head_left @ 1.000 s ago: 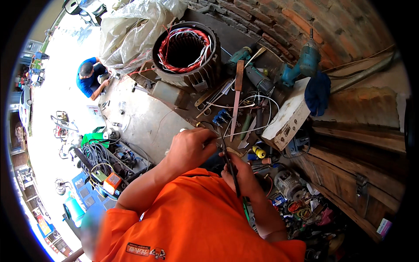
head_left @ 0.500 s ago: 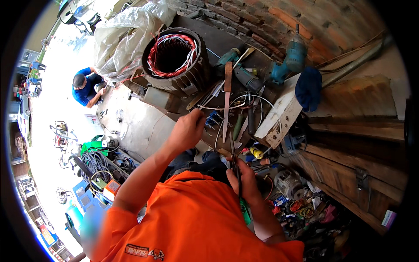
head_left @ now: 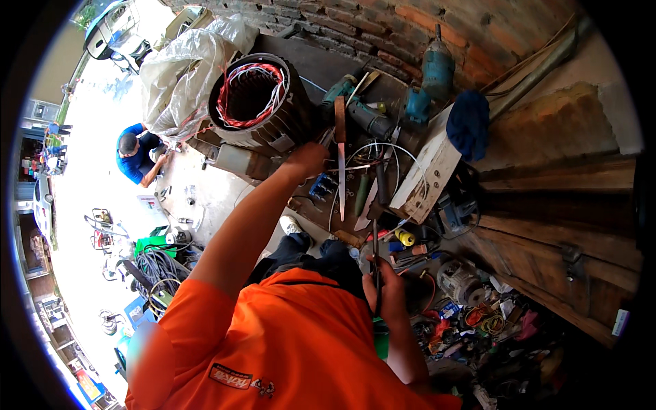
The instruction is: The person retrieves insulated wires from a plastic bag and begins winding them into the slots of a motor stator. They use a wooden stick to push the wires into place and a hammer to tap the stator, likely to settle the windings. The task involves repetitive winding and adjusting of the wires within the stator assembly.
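Observation:
My left hand (head_left: pixel 306 161) reaches over the workbench, just below the motor stator (head_left: pixel 283 141) with its red and white windings. Its fingers are drawn together by the wooden-handled file (head_left: pixel 341 157); what they grip, if anything, is hidden. Lower and to the right, my right hand (head_left: pixel 388 290) is closed round a slim dark pointed tool (head_left: pixel 376 256), held upright with its tip toward the bench. Its exact kind is not clear. Near the file lie a green-handled tool (head_left: pixel 361 196), a loop of white wire (head_left: pixel 411 156) and blue terminal-like parts (head_left: pixel 322 186).
Teal power tools (head_left: pixel 372 117) lie at the back, with a teal drill (head_left: pixel 437 72) by the brick wall. A dark blue cloth (head_left: pixel 469 130) hangs over a pale beam (head_left: pixel 425 181). A co-worker in blue (head_left: pixel 137 156) crouches at left. Assorted parts (head_left: pixel 492 321) cover the floor at right.
My left hand has moved forward and reached down to the bench beside the stator. My right hand, with the dark tool, has drawn slightly back toward me. The view has shifted a little.

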Motion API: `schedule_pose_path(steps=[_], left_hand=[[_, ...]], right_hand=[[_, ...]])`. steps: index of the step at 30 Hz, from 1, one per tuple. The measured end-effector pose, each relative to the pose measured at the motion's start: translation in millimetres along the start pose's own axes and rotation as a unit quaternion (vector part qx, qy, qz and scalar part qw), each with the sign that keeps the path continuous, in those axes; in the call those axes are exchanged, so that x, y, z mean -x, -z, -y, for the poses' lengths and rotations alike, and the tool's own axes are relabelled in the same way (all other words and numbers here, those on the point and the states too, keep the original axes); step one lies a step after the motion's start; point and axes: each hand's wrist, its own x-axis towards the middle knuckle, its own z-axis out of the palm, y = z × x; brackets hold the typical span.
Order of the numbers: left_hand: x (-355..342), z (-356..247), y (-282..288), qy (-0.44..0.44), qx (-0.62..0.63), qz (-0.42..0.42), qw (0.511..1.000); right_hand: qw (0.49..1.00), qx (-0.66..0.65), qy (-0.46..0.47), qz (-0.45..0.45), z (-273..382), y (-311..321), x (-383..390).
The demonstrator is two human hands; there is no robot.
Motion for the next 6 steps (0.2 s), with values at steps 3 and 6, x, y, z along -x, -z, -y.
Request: schedule_pose_path(steps=[3, 6], left_hand=[[-7.7, 7.3, -7.3, -0.013, -0.03, 0.021, 0.999], [-15.2, 11.6, -2.0, 0.032, -0.04, 0.094, 0.994]], right_hand=[[1.0, 0.007, 0.013, -0.002, -0.6, -1.1, -2.1], [1.0, 0.021, -0.005, 0.022, 1.8, 0.4, -9.6]])
